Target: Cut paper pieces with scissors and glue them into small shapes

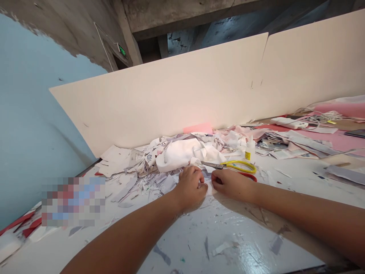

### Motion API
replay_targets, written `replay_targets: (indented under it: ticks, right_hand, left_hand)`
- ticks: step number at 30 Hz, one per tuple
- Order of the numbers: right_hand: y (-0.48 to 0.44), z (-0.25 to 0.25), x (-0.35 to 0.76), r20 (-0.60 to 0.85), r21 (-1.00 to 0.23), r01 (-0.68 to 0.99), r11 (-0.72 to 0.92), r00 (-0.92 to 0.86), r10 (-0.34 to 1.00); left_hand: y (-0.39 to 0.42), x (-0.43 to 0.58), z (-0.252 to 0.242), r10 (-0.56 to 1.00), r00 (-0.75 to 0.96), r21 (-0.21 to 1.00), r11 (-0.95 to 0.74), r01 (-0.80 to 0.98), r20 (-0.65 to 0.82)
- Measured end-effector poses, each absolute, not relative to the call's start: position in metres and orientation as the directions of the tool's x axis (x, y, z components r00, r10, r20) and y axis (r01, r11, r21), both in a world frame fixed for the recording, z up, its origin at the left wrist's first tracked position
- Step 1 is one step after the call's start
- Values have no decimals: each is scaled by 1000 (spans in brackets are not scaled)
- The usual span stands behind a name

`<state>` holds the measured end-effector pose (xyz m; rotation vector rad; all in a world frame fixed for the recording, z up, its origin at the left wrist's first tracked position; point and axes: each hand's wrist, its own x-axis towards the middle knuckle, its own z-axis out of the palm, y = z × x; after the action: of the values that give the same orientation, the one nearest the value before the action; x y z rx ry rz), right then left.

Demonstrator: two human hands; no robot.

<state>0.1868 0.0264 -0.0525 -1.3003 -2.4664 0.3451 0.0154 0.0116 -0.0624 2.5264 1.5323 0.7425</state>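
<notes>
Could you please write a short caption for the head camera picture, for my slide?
Left hand and right hand rest on white paper scraps beside yellow-handled scissors on a littered white table.

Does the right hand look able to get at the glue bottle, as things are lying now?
Probably yes. The right hand lies beside the yellow-handled scissors, and the glue bottle stands just behind them; only the scissors lie between, so reaching over looks easy.

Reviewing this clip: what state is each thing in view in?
left hand, curled, fingertips on white paper
right hand, curled, fingertips on that paper
yellow-handled scissors, lying flat, blades closed
glue bottle, upright, capped
paper scraps, crumpled in a loose heap
exit sign, lit green
phone, lying flat, screen dark
</notes>
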Motion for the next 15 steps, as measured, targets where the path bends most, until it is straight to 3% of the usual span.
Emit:
replay_targets:
  ticks: [15]
  right_hand:
    - [27,-56,187,187,-341,762,551,-520,834]
  left_hand:
    - [8,16,-59,866,404,328,-488,809,294]
